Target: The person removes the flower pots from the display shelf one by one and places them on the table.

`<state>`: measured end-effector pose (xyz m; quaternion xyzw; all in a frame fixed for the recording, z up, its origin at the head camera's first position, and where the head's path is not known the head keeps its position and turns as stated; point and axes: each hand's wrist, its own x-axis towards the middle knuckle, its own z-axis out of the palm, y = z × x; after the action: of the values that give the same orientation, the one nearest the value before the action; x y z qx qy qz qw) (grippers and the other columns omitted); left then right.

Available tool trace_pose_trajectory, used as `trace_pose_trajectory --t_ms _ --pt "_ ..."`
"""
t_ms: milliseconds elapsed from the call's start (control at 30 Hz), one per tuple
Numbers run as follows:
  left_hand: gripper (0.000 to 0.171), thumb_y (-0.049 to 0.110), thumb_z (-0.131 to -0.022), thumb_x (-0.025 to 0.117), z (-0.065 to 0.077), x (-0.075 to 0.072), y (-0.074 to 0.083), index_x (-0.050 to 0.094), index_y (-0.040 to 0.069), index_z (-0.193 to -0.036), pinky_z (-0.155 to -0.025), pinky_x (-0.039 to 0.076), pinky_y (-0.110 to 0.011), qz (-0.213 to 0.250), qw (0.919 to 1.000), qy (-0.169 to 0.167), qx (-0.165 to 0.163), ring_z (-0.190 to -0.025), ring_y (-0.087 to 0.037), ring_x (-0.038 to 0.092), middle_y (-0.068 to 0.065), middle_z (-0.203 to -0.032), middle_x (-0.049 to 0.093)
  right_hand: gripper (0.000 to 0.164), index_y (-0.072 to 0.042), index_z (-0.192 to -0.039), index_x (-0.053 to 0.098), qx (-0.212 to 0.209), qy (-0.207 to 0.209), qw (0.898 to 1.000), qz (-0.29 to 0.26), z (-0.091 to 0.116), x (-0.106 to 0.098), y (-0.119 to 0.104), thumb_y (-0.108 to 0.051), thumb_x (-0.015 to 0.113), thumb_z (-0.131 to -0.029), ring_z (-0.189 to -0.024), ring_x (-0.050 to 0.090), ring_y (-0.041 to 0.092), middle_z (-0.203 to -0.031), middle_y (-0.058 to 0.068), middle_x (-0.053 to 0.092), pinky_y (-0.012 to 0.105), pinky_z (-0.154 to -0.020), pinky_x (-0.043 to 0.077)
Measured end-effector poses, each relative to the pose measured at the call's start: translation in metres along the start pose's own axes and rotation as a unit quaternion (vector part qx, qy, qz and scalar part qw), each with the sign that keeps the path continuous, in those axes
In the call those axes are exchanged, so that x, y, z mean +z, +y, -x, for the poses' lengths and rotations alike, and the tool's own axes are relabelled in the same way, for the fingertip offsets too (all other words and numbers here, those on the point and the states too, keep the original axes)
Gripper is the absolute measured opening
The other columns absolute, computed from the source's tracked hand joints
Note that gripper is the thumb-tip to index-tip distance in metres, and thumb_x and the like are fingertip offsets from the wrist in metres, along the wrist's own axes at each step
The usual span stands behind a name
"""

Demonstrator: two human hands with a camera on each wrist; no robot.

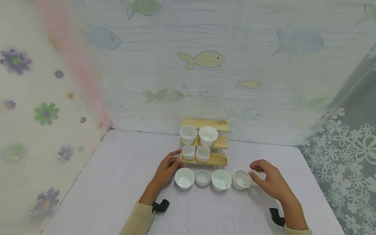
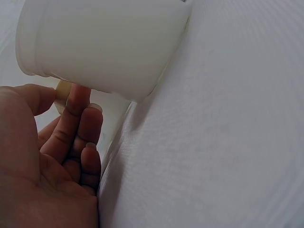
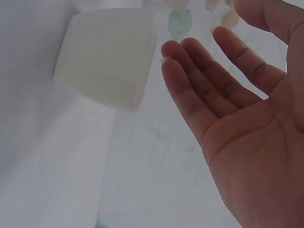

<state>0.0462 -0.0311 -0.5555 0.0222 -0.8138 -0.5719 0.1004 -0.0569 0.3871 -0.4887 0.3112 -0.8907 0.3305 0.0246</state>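
A three-tier wooden stand (image 1: 218,159) stands at the back of the table. At its lower left end, my left hand (image 1: 165,170) pinches the wood between thumb and fingers; the pale wooden end (image 2: 62,91) shows there in the left wrist view. Beside that hand is a round white cup (image 1: 184,179), large in the left wrist view. My right hand (image 1: 268,178) hovers with loosely bent fingers by a white cup (image 1: 260,179) at the row's right end, which it partly hides in the head view. The right wrist view shows this tapered cup (image 3: 107,57) apart from the fingertips.
Two round cups, one of them the left cup (image 1: 188,134), sit on the middle tier. Two square cups, including this right one (image 1: 203,154), sit on the lowest tier. Between the hands stand a low round cup (image 1: 202,178) and two taller ones. A fish-patterned curtain (image 1: 202,81) hangs behind.
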Motion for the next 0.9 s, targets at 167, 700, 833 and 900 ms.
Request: trace_pose_trajectory --t_ms 167,700,833,900 --pt "0.042 0.019 -0.112 0.056 0.0 0.0 0.0 0.052 0.02 -0.154 -0.094 0.05 -0.03 0.005 1.0 -0.001 -0.002 -0.091 -0.017 0.07 0.0 -0.092 0.075 0.027 -0.007 -0.119 0.067 0.001 -0.004 1.0 -0.007 -0.003 0.002 -0.005 -0.007 0.078 -0.095 -0.109 0.071 0.029 -0.114 0.006 0.073 0.051 -0.095 0.057" --pt "0.043 0.02 -0.111 0.057 0.001 0.0 0.002 0.052 0.015 -0.154 -0.093 0.051 -0.027 0.006 1.0 0.005 0.006 -0.092 -0.019 0.07 -0.005 -0.093 0.076 0.026 -0.007 -0.119 0.067 -0.031 -0.012 0.999 -0.022 -0.011 0.013 -0.014 -0.006 0.078 -0.095 -0.106 0.071 0.024 -0.113 0.008 0.073 0.047 -0.093 0.059" --pt "0.043 0.02 -0.111 0.057 0.001 0.0 0.001 0.053 0.017 -0.154 -0.092 0.051 -0.027 0.008 1.0 0.005 0.0 -0.091 -0.018 0.07 -0.004 -0.092 0.075 0.026 -0.007 -0.119 0.067 -0.036 -0.013 0.999 -0.03 -0.013 0.016 -0.017 -0.006 0.078 -0.095 -0.105 0.071 0.023 -0.114 0.008 0.073 0.047 -0.092 0.059" --pt "0.043 0.02 -0.111 0.057 0.002 0.0 0.001 0.053 0.017 -0.154 -0.093 0.051 -0.028 0.009 0.9999 0.004 -0.002 -0.091 -0.018 0.07 -0.003 -0.092 0.075 0.026 -0.007 -0.119 0.067 -0.039 -0.014 0.999 -0.035 -0.014 0.017 -0.019 -0.006 0.078 -0.095 -0.105 0.071 0.023 -0.114 0.007 0.073 0.047 -0.092 0.059"
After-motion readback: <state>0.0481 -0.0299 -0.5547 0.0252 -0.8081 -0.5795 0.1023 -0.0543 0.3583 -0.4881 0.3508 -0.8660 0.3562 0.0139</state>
